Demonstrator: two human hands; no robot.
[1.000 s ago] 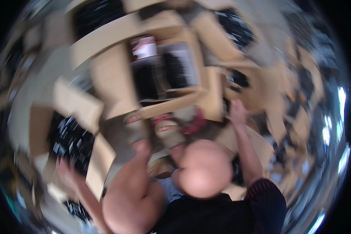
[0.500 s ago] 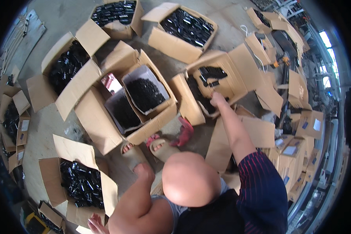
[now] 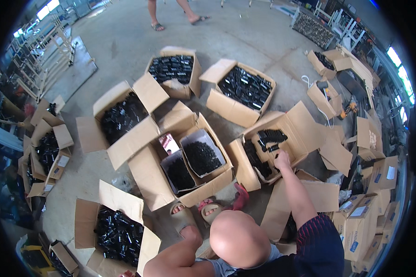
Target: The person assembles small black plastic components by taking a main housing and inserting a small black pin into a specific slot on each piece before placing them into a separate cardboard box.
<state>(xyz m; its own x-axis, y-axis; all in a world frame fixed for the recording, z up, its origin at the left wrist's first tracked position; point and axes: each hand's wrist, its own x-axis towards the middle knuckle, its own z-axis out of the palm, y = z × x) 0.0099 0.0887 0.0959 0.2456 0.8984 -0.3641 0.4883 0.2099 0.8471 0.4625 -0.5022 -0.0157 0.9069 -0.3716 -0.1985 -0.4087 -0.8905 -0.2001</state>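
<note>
Lower left: one carton (image 3: 87,224), heaped with loose black pieces (image 3: 120,235). At its near side, the person's left hand (image 3: 126,273), only a sliver showing at the frame's bottom edge; cannot tell its grip. Behind, left to right, three open cartons of black pieces: back-left (image 3: 91,134), back-middle (image 3: 178,91), back-right (image 3: 231,108). Middle: one big carton (image 3: 207,187) holding two grey bins (image 3: 197,138) of small black bits, plus one packet (image 3: 168,144). Two sandalled feet at its near wall, one red cloth (image 3: 240,197) beside them. Right: one open carton (image 3: 302,131) with two rows of black parts (image 3: 272,136), one along the back, one down the left wall. The right hand (image 3: 282,159) is inside it, fingers curled at the rows' near-right ends, next to one short piece; cannot tell whether the grip is clenched on it. Forearm crosses the near rim. Inside that carton, brown base shows right of the hand; flaps stand out right and left, left one near the big carton.
</note>
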